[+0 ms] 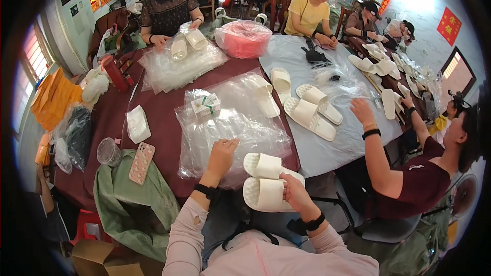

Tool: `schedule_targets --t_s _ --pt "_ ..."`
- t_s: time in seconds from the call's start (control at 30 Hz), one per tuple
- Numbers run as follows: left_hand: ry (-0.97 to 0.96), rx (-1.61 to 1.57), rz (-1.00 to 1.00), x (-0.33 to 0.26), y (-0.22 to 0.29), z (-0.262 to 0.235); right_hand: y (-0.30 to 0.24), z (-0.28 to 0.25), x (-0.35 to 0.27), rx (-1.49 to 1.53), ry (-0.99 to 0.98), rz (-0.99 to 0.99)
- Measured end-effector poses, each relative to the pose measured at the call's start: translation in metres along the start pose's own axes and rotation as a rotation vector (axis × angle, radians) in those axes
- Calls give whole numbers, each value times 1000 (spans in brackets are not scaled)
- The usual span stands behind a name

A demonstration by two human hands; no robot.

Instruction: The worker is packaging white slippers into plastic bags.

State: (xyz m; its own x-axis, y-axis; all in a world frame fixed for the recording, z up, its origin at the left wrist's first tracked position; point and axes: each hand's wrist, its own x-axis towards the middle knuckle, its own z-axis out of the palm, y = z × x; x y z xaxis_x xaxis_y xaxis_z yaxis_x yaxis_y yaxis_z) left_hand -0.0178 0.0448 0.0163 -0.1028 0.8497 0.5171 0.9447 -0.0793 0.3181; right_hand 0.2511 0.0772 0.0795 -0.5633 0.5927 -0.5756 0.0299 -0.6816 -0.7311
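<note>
My right hand (297, 194) is clasping slide slippers (269, 187) evenly; my half-curled left hand (222, 157), ten o'clock, is overlying plastic bags (240, 125), hold unclear.

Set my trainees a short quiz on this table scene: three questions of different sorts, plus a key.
1. True or false: the patterned phone is in the left hand.
2. Multiple choice: which are closest to the left hand?
a) orange packets
b) clear plastic bags
c) red bottle
3. Count: how many pale slippers does the right hand hold?

Key
1. False; no hand is on it.
2. b
3. Two.
</note>
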Motion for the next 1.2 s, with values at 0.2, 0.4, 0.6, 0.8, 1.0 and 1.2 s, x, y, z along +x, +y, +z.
schedule_targets --t_s 0.2,0.4,0.6,0.8,1.0,1.2 --pt "137 44 46 10 23 -19 -3 16 19 233 -110 -113" --pt "158 27 33 8 31 -18 -12 49 57 424 -198 -183" --pt "162 -62 25 0 38 -19 -2 79 124 466 -168 -244" --pt "83 -273 60 -8 40 -16 7 66 182 528 -70 -392" --pt "181 -35 -386 -36 0 6 -7 64 135 536 167 -534" --pt "-38 33 -447 -34 -2 8 -28 39 92 514 300 -611"
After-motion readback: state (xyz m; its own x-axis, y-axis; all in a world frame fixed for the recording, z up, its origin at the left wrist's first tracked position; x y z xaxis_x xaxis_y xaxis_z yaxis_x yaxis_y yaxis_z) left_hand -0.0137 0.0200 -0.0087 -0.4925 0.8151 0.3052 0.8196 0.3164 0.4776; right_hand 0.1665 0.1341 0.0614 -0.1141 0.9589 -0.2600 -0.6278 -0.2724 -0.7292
